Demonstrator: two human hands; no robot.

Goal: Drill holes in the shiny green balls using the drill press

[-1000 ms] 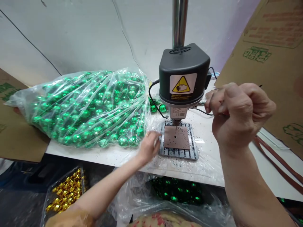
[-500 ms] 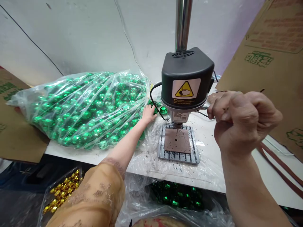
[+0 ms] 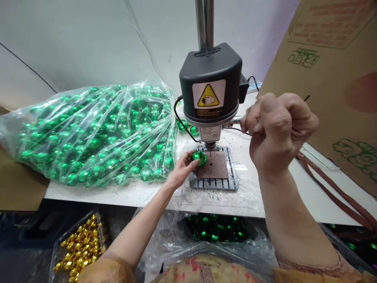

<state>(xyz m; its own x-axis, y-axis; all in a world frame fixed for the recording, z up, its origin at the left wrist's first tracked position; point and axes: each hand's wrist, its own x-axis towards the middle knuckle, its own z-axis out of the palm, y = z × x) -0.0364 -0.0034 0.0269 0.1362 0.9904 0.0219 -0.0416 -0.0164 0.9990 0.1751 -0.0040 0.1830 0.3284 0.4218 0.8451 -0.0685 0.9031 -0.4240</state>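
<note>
My left hand point(image 3: 183, 169) pinches a green faceted ball point(image 3: 199, 158) just over the left part of the brown pad point(image 3: 216, 169) on the drill press's slotted base plate point(image 3: 216, 184). A small dark hole shows in the pad. Above it hangs the black head of the drill press point(image 3: 210, 78), with a yellow hand-warning label. My right hand point(image 3: 278, 133) is a fist at the end of the press's metal lever point(image 3: 236, 120); the grip inside the fingers is hidden. Dark shavings lie around the base.
A clear plastic bag point(image 3: 97, 133) full of green balls lies left on the white table point(image 3: 97, 196). Loose green balls point(image 3: 193, 130) sit behind the press. Below the table edge are gold beads point(image 3: 82, 247) in a clear box and more green balls point(image 3: 215, 228). A cardboard box point(image 3: 332, 106) stands right.
My left hand has come from the bag's mouth to the base plate, now with a green ball in it. My right hand stays closed at the lever. The view has shifted right.
</note>
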